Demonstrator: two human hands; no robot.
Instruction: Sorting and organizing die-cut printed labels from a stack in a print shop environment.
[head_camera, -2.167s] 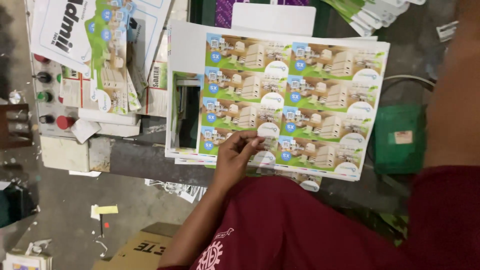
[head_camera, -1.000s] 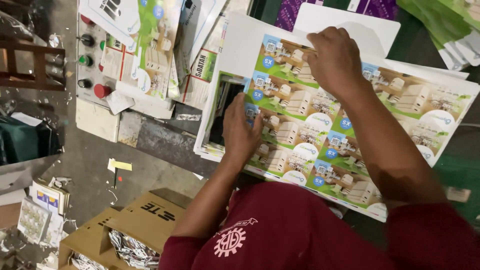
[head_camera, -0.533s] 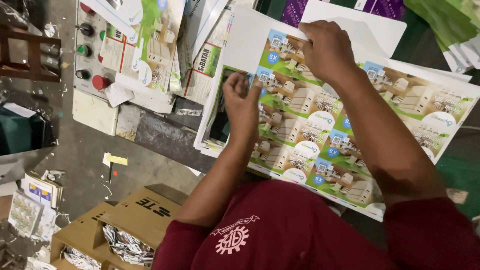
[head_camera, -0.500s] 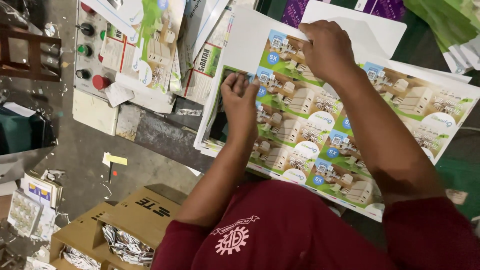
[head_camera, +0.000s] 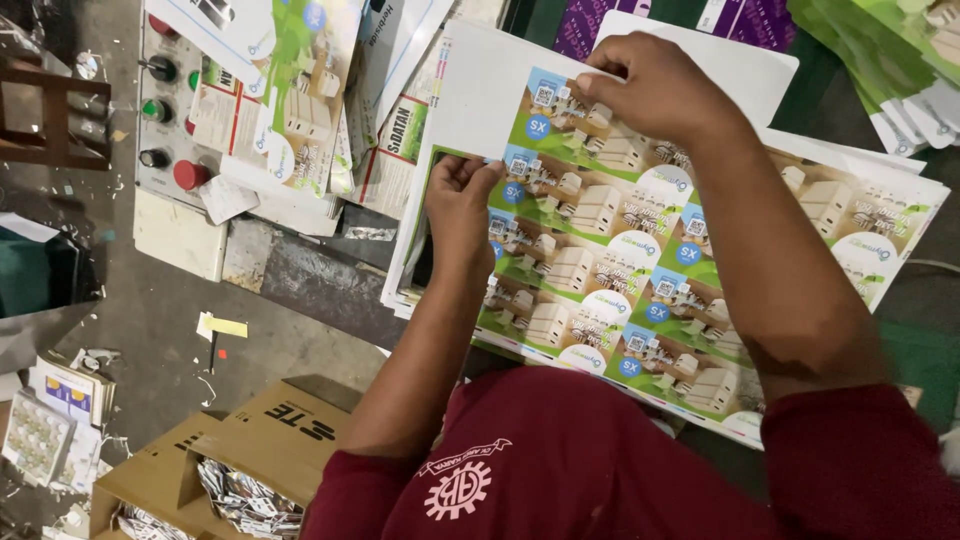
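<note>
From my remote seat, sweeping from the left, I see a control panel with round buttons half buried under loose printed cards, and a cardboard box of scraps low on the near left floor. Further right, the left hand has its grip clamped on the left edge of the top printed sheet, thumb above and fingers curled under, apparently to peel it from the stack on the worktop. Rightmost, the right hand reaches across with bent wrist, its grip pinched together on the sheet's far corner, likely steadying it.
</note>
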